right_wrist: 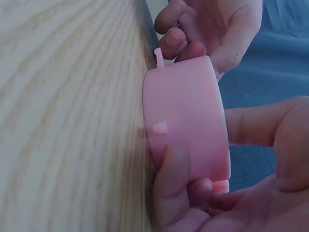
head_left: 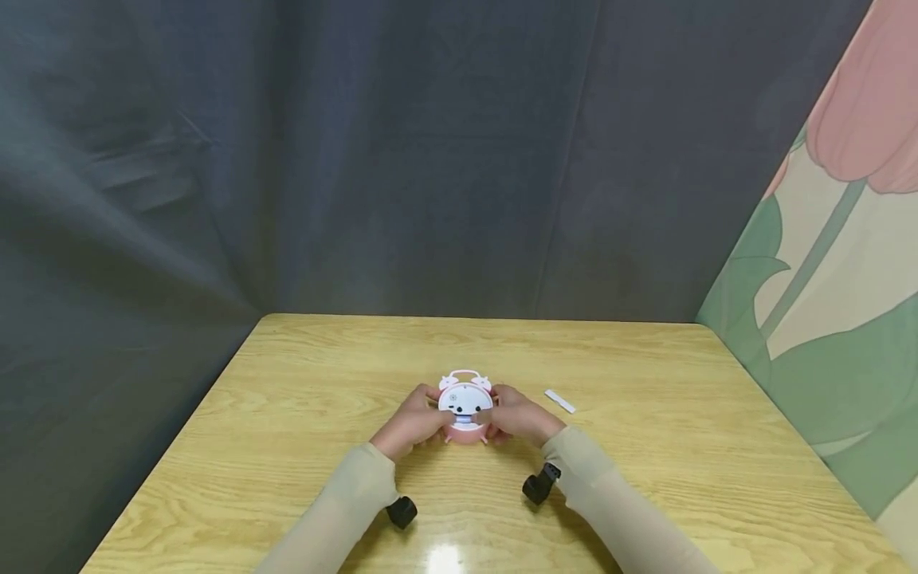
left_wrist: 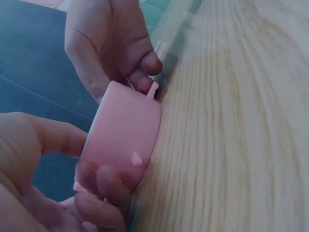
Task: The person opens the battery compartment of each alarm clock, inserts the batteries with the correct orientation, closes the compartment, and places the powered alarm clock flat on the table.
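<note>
A dark curtain [head_left: 430,159] hangs at 12 o'clock beyond the wood-grain table [head_left: 323,359], where the left hand [head_left: 416,418] at 9 o'clock and the right hand [head_left: 520,414] at 3 o'clock pinch a pink-and-white alarm clock [head_left: 466,396] between them. Both sets of fingers curl round its sides, thumbs on the lower face, and it lies face up near mid-table. A slim white strip [head_left: 559,401] lies at the clock's 3 o'clock, near the right hand.

Beyond the clock [head_left: 465,398] lies room; hands [head_left: 413,419] [head_left: 519,415] block both sides.
</note>
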### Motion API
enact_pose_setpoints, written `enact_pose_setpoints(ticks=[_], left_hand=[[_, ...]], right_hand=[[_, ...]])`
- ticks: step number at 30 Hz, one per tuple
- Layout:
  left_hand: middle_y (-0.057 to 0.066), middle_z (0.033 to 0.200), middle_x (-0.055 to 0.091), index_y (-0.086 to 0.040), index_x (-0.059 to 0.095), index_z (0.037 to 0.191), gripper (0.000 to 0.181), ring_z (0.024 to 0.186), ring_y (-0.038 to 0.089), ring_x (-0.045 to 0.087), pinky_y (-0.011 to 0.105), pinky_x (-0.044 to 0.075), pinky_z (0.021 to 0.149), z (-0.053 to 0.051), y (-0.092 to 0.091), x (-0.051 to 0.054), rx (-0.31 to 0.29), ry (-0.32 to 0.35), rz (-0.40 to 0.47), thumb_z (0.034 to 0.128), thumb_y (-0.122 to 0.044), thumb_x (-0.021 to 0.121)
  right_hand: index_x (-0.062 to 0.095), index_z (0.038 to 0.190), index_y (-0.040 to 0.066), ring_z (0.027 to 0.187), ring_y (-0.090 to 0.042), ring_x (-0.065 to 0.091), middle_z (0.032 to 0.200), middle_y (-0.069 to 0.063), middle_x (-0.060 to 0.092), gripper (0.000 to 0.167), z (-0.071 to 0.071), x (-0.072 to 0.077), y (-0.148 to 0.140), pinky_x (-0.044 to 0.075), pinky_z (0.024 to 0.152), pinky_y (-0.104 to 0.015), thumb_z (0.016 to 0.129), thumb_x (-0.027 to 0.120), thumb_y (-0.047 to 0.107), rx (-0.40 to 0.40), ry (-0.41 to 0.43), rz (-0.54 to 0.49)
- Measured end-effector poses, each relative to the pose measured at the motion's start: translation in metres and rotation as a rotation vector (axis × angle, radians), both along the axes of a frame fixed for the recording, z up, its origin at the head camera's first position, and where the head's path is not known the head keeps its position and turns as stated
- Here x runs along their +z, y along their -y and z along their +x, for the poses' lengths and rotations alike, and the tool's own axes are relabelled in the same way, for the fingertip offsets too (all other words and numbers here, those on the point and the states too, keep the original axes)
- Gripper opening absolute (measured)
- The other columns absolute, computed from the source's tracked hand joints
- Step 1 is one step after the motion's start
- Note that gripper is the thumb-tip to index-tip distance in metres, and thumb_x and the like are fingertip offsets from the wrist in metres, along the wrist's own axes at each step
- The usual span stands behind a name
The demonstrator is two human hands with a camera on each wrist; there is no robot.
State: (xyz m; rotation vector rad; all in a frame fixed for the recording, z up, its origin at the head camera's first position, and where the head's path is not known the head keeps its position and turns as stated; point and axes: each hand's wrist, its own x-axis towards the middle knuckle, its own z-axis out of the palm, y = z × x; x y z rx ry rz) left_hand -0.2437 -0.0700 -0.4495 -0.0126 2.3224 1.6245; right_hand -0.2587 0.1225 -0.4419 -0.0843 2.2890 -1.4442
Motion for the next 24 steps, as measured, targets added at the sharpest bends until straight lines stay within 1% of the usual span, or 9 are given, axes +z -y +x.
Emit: enact_pose_setpoints(ticks=[3,8,11,14,16,18,20,22,24], left_hand=[[0.004,0.062,0.059,-0.001,0.044,0.118,0.044,0.046,0.010,0.041,0.022,0.028,0.042,-0.001,0.000,0.001,0.000,-0.017,0.013,0.0799,-0.005,0.064],[0.004,0.064,0.059,0.000,0.048,0.116,0.037,0.045,0.010,0.039,0.022,0.030,0.043,-0.001,0.002,-0.002,-0.003,-0.064,-0.001,0.0816,-0.005,0.062],[0.005,0.067,0.060,-0.001,0.052,0.116,0.031,0.049,0.011,0.043,0.023,0.030,0.043,-0.001,0.006,-0.003,0.006,-0.081,-0.033,0.0862,-0.009,0.058],[0.009,0.073,0.063,-0.001,0.058,0.113,0.026,0.054,0.015,0.049,0.023,0.032,0.044,-0.001,0.012,-0.001,0.022,-0.117,-0.067,0.0900,-0.013,0.054],[0.011,0.077,0.066,-0.001,0.062,0.110,0.024,0.056,0.017,0.052,0.023,0.034,0.044,-0.002,0.015,0.001,0.032,-0.140,-0.081,0.0913,-0.014,0.053],[0.013,0.081,0.068,-0.002,0.063,0.108,0.023,0.057,0.018,0.054,0.023,0.036,0.045,-0.002,0.017,0.001,0.035,-0.153,-0.081,0.0915,-0.015,0.054],[0.014,0.082,0.068,-0.002,0.063,0.108,0.022,0.057,0.017,0.054,0.023,0.036,0.046,-0.003,0.019,0.001,0.029,-0.151,-0.075,0.0920,-0.015,0.055],[0.013,0.083,0.068,-0.001,0.063,0.110,0.023,0.057,0.016,0.053,0.023,0.036,0.046,-0.003,0.019,0.000,0.021,-0.146,-0.077,0.0925,-0.016,0.057],[0.012,0.083,0.068,-0.001,0.063,0.112,0.025,0.056,0.015,0.052,0.023,0.036,0.046,-0.004,0.020,0.000,0.013,-0.139,-0.077,0.0935,-0.017,0.057]], right_hand=[[0.045,0.130,-0.007,0.057,-0.016,0.055,0.071,-0.009,0.059,0.048,0.000,0.001,-0.001,0.048,0.052,-0.025,0.090,0.067,0.009,0.002,-0.008,0.005],[0.041,0.139,-0.006,0.061,-0.018,0.056,0.082,-0.013,0.060,0.060,-0.001,0.002,-0.011,0.050,0.055,-0.028,0.092,0.069,0.019,0.018,-0.032,0.010],[0.045,0.139,-0.004,0.063,-0.019,0.056,0.085,-0.015,0.060,0.057,-0.004,0.003,-0.021,0.051,0.057,-0.031,0.094,0.067,0.024,0.000,-0.099,0.040],[0.055,0.131,-0.004,0.061,-0.017,0.054,0.079,-0.012,0.060,0.046,-0.011,0.004,-0.032,0.048,0.056,-0.030,0.095,0.066,0.023,-0.033,-0.281,0.160],[0.061,0.124,-0.004,0.059,-0.016,0.052,0.074,-0.009,0.060,0.040,-0.016,0.005,-0.042,0.044,0.055,-0.030,0.094,0.067,0.021,-0.057,-0.409,0.277],[0.065,0.118,-0.003,0.059,-0.015,0.052,0.072,-0.006,0.060,0.035,-0.020,0.006,-0.053,0.043,0.054,-0.030,0.093,0.068,0.020,-0.077,-0.509,0.404],[0.067,0.116,-0.002,0.063,-0.016,0.055,0.076,-0.007,0.063,0.034,-0.021,0.008,-0.065,0.044,0.055,-0.031,0.091,0.070,0.021,-0.081,-0.534,0.502],[0.067,0.115,-0.001,0.070,-0.019,0.059,0.085,-0.009,0.066,0.034,-0.020,0.011,-0.075,0.047,0.057,-0.033,0.089,0.071,0.022,-0.072,-0.520,0.571],[0.067,0.115,0.000,0.077,-0.022,0.062,0.097,-0.012,0.068,0.037,-0.018,0.014,-0.084,0.050,0.059,-0.036,0.088,0.072,0.024,-0.062,-0.483,0.629]])
